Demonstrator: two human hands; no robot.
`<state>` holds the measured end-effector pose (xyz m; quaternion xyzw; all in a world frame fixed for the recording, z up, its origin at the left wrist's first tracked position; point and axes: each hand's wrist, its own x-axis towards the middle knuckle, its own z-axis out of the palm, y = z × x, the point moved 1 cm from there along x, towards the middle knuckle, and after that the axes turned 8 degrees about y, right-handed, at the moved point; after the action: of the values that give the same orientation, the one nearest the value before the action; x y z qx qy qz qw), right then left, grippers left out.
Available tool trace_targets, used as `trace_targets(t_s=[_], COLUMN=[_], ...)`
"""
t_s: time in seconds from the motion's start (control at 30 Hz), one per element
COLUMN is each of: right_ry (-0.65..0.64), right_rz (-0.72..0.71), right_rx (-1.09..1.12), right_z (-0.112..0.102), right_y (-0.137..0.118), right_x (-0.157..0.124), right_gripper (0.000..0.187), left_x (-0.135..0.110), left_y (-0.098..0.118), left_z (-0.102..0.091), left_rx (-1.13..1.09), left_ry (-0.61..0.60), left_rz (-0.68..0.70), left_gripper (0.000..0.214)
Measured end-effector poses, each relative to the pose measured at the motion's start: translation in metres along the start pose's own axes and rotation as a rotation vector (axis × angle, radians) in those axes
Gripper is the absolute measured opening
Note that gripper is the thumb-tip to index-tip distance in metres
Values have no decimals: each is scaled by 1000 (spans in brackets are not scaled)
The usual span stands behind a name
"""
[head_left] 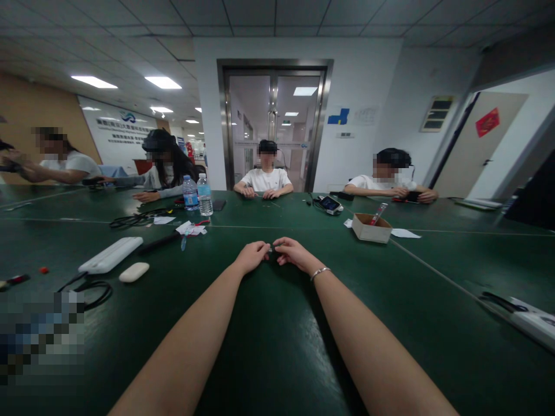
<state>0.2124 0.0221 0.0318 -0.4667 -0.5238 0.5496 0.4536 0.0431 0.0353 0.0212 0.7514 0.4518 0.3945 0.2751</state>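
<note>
Out over the green table [269, 335], my two hands almost meet in front of me. The fingers of my left hand [251, 257] are pinched together around something tiny and pale at their tips, too small to name. Facing it from the right, my right hand [295, 255] has its fingers bent inward, the thumb and forefinger close to the same spot. Whatever the right fingertips hold is hidden or too small to see. A metal bracelet [319, 273] circles my right wrist.
Left are a white power bank-like box [111, 255], a white mouse-like object [134, 272], cables [137, 218] and two water bottles [205, 196]. A small open box [372, 228] stands right; a power strip [535, 318] lies farther right. Several people sit around the table.
</note>
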Motion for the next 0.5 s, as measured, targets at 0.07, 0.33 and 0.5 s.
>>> trace_targets(t_s=[0.07, 0.33, 0.5], right_ry=[6, 16, 7], right_rz=[1, -17, -10], right_rx=[-1, 10, 14], right_z=[0, -2, -2], right_y=[1, 6, 5], right_x=[1, 5, 5], right_gripper=[13, 13, 12], left_x=[0, 3, 5], left_y=[0, -1, -3], left_z=[1, 4, 4], left_rx=[6, -146, -227], left_ry=[13, 63, 27], left_rz=[4, 5, -35], left_gripper=[41, 26, 21])
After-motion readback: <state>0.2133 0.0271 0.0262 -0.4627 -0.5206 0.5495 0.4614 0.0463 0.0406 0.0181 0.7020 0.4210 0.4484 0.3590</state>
